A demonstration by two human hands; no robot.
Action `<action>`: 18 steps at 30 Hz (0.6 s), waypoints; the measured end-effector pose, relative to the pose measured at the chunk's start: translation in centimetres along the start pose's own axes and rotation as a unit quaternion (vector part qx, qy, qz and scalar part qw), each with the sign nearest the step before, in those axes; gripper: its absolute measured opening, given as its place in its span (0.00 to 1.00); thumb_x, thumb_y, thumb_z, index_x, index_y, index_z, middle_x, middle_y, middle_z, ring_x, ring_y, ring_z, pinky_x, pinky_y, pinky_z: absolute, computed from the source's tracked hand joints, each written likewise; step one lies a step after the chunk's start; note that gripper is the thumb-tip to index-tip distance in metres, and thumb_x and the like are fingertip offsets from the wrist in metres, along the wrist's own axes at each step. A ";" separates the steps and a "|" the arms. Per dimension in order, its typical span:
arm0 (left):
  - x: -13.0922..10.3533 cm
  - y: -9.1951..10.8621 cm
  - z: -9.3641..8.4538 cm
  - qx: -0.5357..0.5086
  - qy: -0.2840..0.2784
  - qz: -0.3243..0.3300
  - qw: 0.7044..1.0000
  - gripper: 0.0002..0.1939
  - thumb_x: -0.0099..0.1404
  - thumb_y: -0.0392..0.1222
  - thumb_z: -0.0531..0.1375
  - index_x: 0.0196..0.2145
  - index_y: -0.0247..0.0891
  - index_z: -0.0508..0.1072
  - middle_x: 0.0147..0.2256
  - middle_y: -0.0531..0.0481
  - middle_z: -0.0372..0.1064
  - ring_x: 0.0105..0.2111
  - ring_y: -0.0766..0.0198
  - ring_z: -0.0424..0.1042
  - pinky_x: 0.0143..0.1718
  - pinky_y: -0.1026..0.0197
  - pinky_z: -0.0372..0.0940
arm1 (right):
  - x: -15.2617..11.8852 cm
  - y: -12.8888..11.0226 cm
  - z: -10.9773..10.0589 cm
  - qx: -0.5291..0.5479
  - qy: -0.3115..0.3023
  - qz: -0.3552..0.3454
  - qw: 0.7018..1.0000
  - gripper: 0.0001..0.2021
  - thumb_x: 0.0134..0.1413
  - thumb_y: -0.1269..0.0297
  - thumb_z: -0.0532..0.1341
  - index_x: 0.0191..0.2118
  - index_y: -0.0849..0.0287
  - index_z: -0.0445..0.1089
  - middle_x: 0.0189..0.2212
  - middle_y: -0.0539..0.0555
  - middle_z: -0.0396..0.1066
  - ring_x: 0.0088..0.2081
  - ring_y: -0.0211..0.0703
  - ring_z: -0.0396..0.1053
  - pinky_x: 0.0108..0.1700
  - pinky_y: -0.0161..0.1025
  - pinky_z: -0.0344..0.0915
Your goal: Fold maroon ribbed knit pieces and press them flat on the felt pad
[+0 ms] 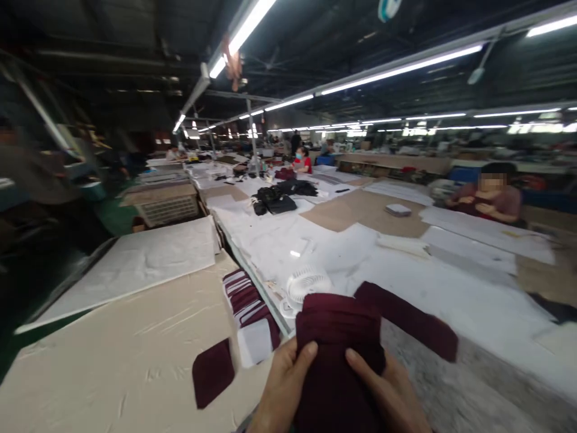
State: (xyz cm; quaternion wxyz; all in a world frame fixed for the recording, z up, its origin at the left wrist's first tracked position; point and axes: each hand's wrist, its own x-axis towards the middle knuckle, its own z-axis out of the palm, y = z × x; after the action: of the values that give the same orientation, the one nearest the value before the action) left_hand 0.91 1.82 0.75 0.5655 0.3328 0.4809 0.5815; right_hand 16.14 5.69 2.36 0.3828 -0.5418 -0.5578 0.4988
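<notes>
A thick stack of maroon fabric pieces (pixel 338 325) is gripped between both hands at the bottom centre. My left hand (pixel 288 385) clasps its left edge, thumb on top. On the right edge, my right hand (pixel 387 391) presses with its thumb; the fingers of both hands are partly hidden beneath the cloth. Past the stack to the right lies a long maroon fabric strip (pixel 408 322). To the left are a single maroon piece (pixel 214 371) with rounded corners, a white piece (pixel 255 343) and a row of maroon and white pieces (pixel 246 297).
A small white fan (pixel 309 284) stands on the white table (pixel 356 258) just beyond the stack. A beige-covered table (pixel 112 361) adjoins on the left. Dark garments (pixel 279 197) lie farther back. A seated person (pixel 491 195) holds maroon cloth at the right; another person (pixel 45 174) stands at far left.
</notes>
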 end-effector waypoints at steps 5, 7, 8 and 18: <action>0.0 0.6 0.6 -0.127 -0.023 -0.057 0.990 0.18 0.57 0.47 0.63 0.43 0.36 0.75 0.36 0.45 0.77 0.39 0.55 0.74 0.44 0.55 0.67 | 1.1 -1.1 -0.9 0.064 -0.040 0.008 0.997 0.16 0.44 0.53 0.65 0.37 0.60 0.73 0.34 0.54 0.77 0.38 0.53 0.73 0.39 0.44 0.71; -0.3 0.9 0.6 -0.144 -0.027 -0.077 0.986 0.18 0.55 0.46 0.64 0.43 0.36 0.75 0.37 0.44 0.77 0.40 0.55 0.74 0.45 0.56 0.67 | 1.0 -1.3 -1.1 0.078 -0.048 -0.011 0.996 0.16 0.46 0.54 0.64 0.39 0.60 0.72 0.36 0.54 0.77 0.39 0.52 0.73 0.40 0.44 0.70; -0.4 1.0 0.6 -0.150 -0.026 -0.086 0.985 0.18 0.55 0.44 0.65 0.43 0.37 0.75 0.38 0.44 0.77 0.41 0.55 0.74 0.46 0.56 0.67 | 0.9 -1.3 -1.2 0.080 -0.050 -0.022 0.995 0.16 0.48 0.54 0.64 0.40 0.59 0.72 0.37 0.54 0.77 0.40 0.52 0.73 0.41 0.44 0.70; -0.1 0.8 2.0 -0.204 0.039 -0.163 0.965 0.23 0.55 0.43 0.65 0.48 0.36 0.68 0.41 0.43 0.76 0.45 0.54 0.73 0.51 0.52 0.64 | 2.2 0.4 -1.4 -0.006 0.082 -0.197 0.977 0.22 0.51 0.59 0.64 0.51 0.56 0.62 0.45 0.56 0.71 0.43 0.48 0.70 0.44 0.47 0.69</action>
State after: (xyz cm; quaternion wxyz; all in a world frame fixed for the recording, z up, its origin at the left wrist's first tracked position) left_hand 2.55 2.22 2.15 0.6893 0.1049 0.4213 0.5800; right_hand 17.35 8.06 1.98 0.5149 -0.4627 -0.6231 0.3639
